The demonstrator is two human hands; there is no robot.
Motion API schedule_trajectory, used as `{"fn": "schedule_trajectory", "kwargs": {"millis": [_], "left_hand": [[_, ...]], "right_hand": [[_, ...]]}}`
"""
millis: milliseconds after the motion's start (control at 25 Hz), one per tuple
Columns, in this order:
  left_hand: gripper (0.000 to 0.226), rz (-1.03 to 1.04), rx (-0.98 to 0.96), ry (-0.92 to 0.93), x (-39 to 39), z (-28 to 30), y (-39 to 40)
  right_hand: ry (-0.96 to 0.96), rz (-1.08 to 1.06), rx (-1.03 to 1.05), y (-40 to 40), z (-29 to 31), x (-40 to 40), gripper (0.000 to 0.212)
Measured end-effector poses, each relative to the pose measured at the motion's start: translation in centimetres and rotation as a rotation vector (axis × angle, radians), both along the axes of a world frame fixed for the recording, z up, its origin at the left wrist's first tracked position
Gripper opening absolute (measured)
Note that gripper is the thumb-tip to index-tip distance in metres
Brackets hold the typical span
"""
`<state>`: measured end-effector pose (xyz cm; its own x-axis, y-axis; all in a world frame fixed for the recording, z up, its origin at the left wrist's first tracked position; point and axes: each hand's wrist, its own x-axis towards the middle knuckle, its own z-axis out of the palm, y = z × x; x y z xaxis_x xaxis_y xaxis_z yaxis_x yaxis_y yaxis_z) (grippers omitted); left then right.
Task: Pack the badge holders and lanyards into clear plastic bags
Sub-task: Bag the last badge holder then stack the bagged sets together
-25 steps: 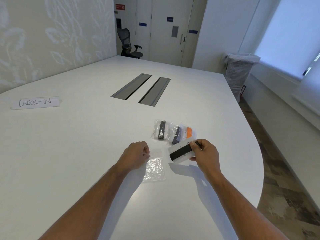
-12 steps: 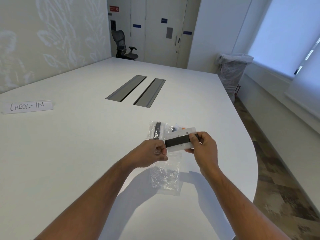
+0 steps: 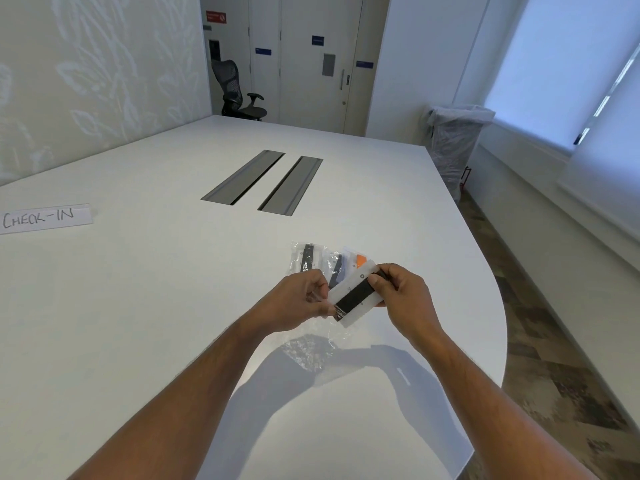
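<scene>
My right hand (image 3: 403, 299) pinches the far end of a white badge holder (image 3: 353, 295) with a black lanyard folded along it, held above the white table (image 3: 138, 306). My left hand (image 3: 299, 303) grips the top of a clear plastic bag (image 3: 311, 351), which hangs crumpled below both hands. The holder's lower end meets the bag's mouth at my left fingers; how far in it sits is hidden. Behind my hands lie three filled bags: one with a black lanyard (image 3: 305, 258), one with a dark blue lanyard (image 3: 335, 268), one with an orange piece (image 3: 360, 259).
A paper sign reading CHECK-IN (image 3: 43, 218) lies at the table's left. Two grey cable hatches (image 3: 263, 181) sit in the table's middle. The curved table edge runs close on the right, with a lined bin (image 3: 453, 140) and an office chair (image 3: 239, 91) beyond.
My left hand picked the empty bag off the table and raised it. My right hand tilted the badge holder and brought its lower end down to the bag's mouth.
</scene>
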<state>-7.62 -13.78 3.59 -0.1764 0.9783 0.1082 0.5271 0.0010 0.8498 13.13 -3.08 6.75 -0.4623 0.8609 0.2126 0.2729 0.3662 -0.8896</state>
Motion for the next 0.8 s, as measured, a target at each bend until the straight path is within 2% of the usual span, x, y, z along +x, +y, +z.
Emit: {"fn": "schedule_trajectory", "kwargs": {"millis": [200, 400, 600, 800], "left_hand": [[0.035, -0.007, 0.023, -0.093, 0.9, 0.4, 0.6], [0.041, 0.055, 0.047, -0.308, 1.6, 0.6, 0.9], [0.028, 0.015, 0.003, -0.44, 2.4, 0.1, 1.3], [0.03, 0.044, 0.035, -0.502, 2.7, -0.4, 1.5]], "right_hand": [[-0.154, 0.156, 0.052, -0.9, 0.1, -0.7, 0.018], [-0.172, 0.146, 0.116, -1.8, 0.5, -1.3, 0.031], [-0.071, 0.08, 0.07, -1.9, -0.1, -1.3, 0.006], [-0.048, 0.081, 0.057, -2.0, -0.2, -1.1, 0.005]]}}
